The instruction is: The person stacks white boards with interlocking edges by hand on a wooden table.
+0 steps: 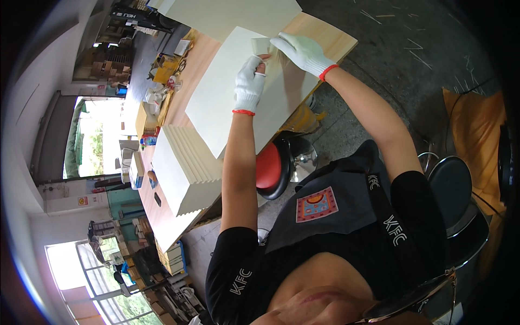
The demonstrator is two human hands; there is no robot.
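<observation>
Both my hands wear white knit gloves with red cuffs, over a large off-white sheet point(219, 92) lying on the wooden table. My left hand point(250, 81), its thumb tip bare, is closed at the lower edge of a small pale card-like piece point(260, 45) and appears to pinch it. Just right of that piece, my right hand point(303, 53) reaches in from the right with its fingers stretched out and side by side. Its fingertips are near the piece's upper right edge; whether they touch it I cannot tell. What lies beneath the right palm is hidden.
A stepped stack of thick pale boards point(187, 162) stands left of my left forearm. Another large pale board point(233, 16) lies at the table's far end. Yellow containers and clutter point(165, 67) line the left edge. A red-seated stool point(268, 168) sits by the table.
</observation>
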